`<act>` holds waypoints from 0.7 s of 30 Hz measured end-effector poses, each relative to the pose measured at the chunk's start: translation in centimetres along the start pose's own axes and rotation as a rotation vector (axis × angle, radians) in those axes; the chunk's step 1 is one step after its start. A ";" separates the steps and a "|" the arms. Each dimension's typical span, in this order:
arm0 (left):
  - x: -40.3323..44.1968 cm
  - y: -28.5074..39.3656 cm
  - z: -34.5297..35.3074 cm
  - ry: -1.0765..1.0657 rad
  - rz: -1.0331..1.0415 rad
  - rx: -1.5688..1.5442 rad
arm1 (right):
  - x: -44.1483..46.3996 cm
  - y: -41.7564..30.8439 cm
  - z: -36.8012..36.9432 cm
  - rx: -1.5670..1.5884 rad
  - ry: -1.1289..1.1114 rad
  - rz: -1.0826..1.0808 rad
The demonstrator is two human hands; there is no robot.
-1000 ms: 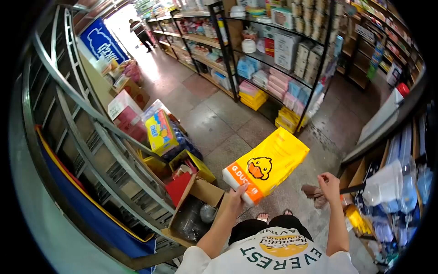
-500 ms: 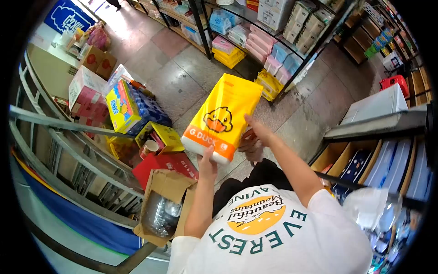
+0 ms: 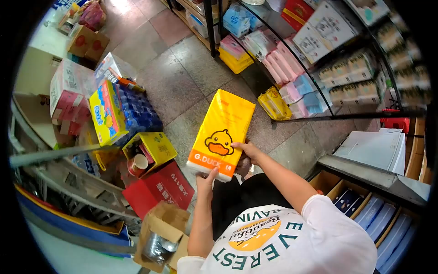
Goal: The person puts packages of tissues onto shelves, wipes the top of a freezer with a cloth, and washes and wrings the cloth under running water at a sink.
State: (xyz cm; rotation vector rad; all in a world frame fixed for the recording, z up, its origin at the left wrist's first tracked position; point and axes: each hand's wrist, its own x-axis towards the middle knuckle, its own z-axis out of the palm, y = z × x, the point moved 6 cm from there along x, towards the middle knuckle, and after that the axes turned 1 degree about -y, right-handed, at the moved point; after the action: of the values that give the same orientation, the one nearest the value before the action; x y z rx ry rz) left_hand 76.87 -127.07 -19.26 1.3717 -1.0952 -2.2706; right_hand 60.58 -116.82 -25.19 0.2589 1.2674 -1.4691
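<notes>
A yellow package (image 3: 228, 114) with a duck face and an orange "G.DUCK" band is held tilted in front of my body, its printed side up. My left hand (image 3: 206, 179) grips its lower edge, thumb on the orange band and the fingers hidden beneath. My right hand (image 3: 250, 153) holds the right side, thumb near the duck's bill. Something dark brown, a cloth or glove (image 3: 243, 166), hangs just under my right hand; whether that hand holds it too is unclear.
An open cardboard box (image 3: 166, 228), a red box (image 3: 159, 188), a yellow carton (image 3: 159, 148) and blue wrapped bottles (image 3: 139, 109) stand at left, beside a metal rail (image 3: 64, 155). Shelves with pink packs (image 3: 280, 64) are ahead. A white cabinet (image 3: 369, 148) and divided bins (image 3: 374, 217) lie right.
My right hand has come over from the right and taken hold of the package's side. The package has moved left and turned more upright. The view has tipped down and swung.
</notes>
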 end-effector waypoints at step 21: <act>20.2 -7.4 -13.9 0.323 -0.435 0.484 | 30.3 -5.8 -14.0 0.584 0.453 0.174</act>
State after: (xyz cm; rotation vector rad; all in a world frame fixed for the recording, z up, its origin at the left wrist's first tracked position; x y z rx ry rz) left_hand 79.34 -140.06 -41.18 2.2687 -1.3935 -1.9953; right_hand 38.67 -124.37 -49.95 1.1128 1.0913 -1.6528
